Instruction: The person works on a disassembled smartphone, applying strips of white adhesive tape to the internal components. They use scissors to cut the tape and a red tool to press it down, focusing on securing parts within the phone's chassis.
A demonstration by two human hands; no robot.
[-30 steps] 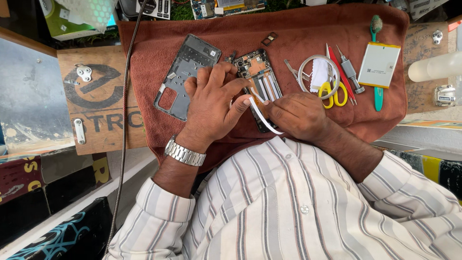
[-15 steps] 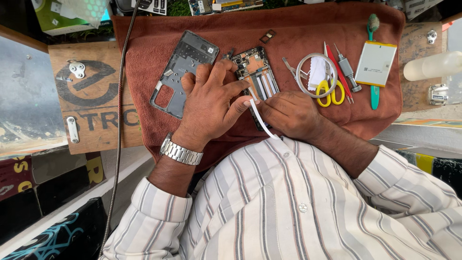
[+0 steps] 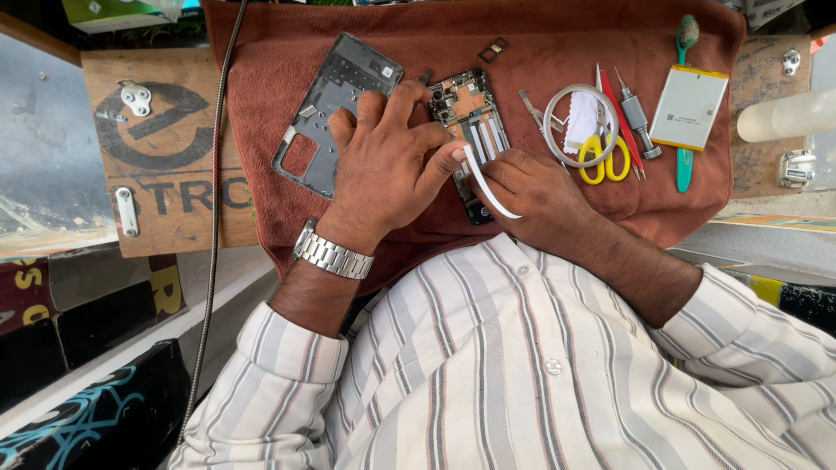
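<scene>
I see a wooden sign [image 3: 165, 165] with dark lettering left of the brown cloth [image 3: 557, 35], and a flat white-and-yellow battery pack [image 3: 690, 106] at right. My left hand [image 3: 383, 170] presses the opened phone [image 3: 466, 122] on the bench, fingers together; my right hand [image 3: 531, 196] pinches 1 white strip [image 3: 486, 184] curling just below them.
</scene>
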